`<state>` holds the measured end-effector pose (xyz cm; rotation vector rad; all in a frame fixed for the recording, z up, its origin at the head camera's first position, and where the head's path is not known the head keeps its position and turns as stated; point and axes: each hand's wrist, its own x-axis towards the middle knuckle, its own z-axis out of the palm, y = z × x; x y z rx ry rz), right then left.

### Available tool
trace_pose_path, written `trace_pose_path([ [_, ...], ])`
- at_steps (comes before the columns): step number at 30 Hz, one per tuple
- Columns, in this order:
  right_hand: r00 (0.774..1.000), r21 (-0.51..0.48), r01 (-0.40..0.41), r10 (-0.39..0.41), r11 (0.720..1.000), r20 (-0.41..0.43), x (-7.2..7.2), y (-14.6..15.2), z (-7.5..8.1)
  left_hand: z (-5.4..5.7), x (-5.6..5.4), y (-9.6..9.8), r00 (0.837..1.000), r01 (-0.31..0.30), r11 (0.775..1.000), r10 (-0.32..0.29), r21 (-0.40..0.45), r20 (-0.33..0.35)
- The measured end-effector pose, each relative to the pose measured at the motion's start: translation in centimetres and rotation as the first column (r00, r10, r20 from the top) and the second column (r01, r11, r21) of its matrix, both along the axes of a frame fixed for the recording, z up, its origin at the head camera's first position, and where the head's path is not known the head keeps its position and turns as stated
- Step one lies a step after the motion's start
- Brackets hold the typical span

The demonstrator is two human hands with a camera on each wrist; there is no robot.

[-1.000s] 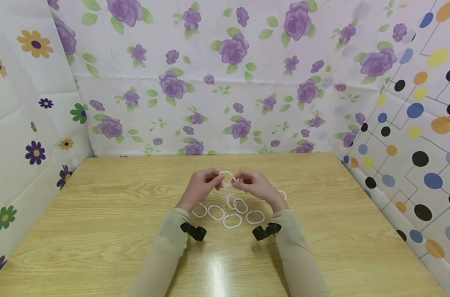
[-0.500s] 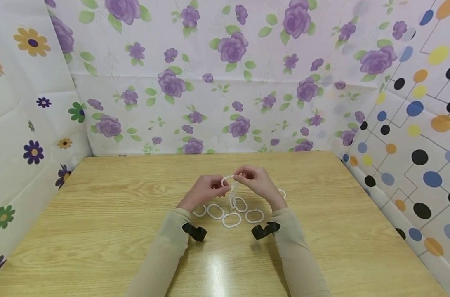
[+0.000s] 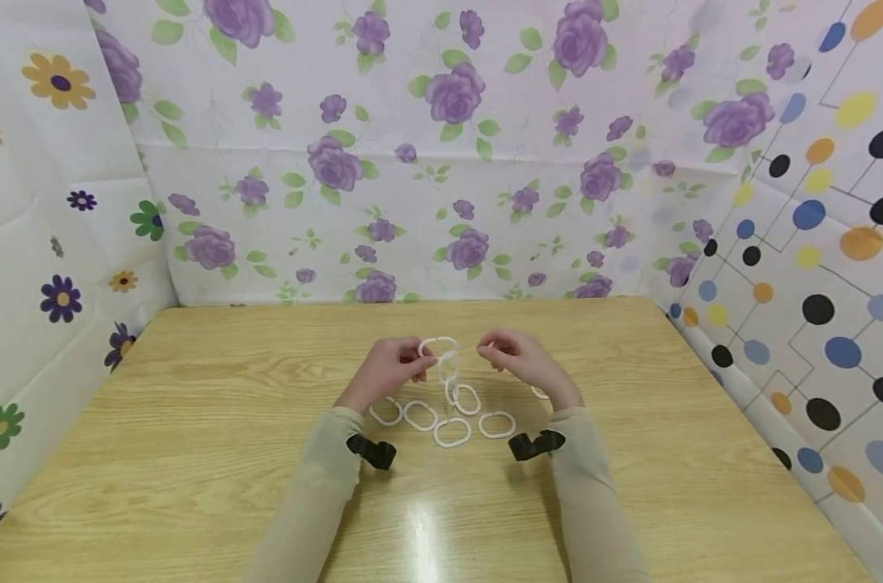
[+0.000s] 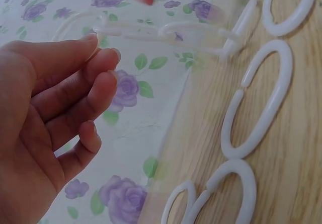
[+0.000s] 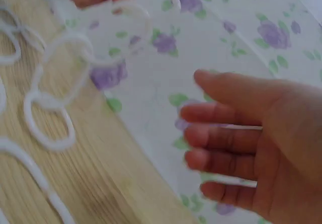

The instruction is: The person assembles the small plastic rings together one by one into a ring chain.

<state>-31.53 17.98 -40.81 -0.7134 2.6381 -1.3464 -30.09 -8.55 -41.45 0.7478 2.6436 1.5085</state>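
My left hand (image 3: 386, 371) pinches a white plastic chain link (image 3: 448, 338) between thumb and forefinger, above the middle of the table. From it hangs a short chain of hooked links (image 3: 448, 371), whose lowest link (image 5: 72, 128) is near or on the tabletop; I cannot tell whether it touches. In the right wrist view my right hand (image 5: 271, 138) holds nothing, its fingers slightly bent and apart from the chain. Loose oval links lie below the hands, among them one in front (image 3: 452, 433), one to the right (image 3: 497, 425) and one to the left (image 3: 420, 415).
The wooden table (image 3: 215, 453) stretches out on all sides of the links. Another link (image 3: 539, 393) lies partly hidden by the right wrist. Behind the table hangs a flowered cloth (image 3: 405, 210), and a dotted cloth (image 3: 805, 267) stands at the right.
Both hands were at the upper link; the right hand has let go and moved away to the right. The left hand has shifted slightly left, still holding the link with the chain below it.
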Motion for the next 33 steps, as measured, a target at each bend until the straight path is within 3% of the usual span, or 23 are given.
trace_pose_path([
  [3, 0.998, 0.129, 0.057, -0.054, 0.990, -0.026, -0.1, 1.7, -0.4, 0.0, -0.1, -0.3, 1.000, -0.001, 1.000, 0.001, 0.011, 0.002],
  [7, 0.994, 0.287, 0.103, -0.104, 0.952, -0.013, -0.1, 3.9, -1.1, -0.1, -0.1, -0.4, 1.000, -0.008, 1.000, 0.008, 0.007, -0.002],
  [11, 0.988, 0.359, 0.096, -0.132, 0.928, 0.077, 0.3, 5.7, -1.8, -0.3, -0.1, -0.4, 1.000, -0.013, 1.000, 0.013, -0.001, 0.001],
  [16, 0.984, 0.426, 0.072, -0.134, 0.902, 0.116, 0.8, 6.9, -2.2, -0.3, -0.1, -0.2, 1.000, -0.004, 1.000, 0.004, -0.014, -0.005],
  [21, 0.986, 0.408, 0.053, -0.113, 0.912, 0.123, 0.8, 7.0, -2.3, -0.5, -0.1, -0.1, 1.000, 0.004, 1.000, -0.004, -0.020, -0.010],
  [28, 0.972, 0.381, 0.027, -0.113, 0.924, 0.205, 0.7, 6.9, -2.4, -0.7, -0.2, 0.1, 1.000, 0.017, 1.000, -0.018, -0.014, -0.013],
  [33, 0.975, 0.321, -0.040, -0.034, 0.946, 0.219, 0.6, 7.1, -2.6, -0.6, -0.1, 0.0, 1.000, 0.012, 1.000, -0.013, -0.022, -0.026],
])
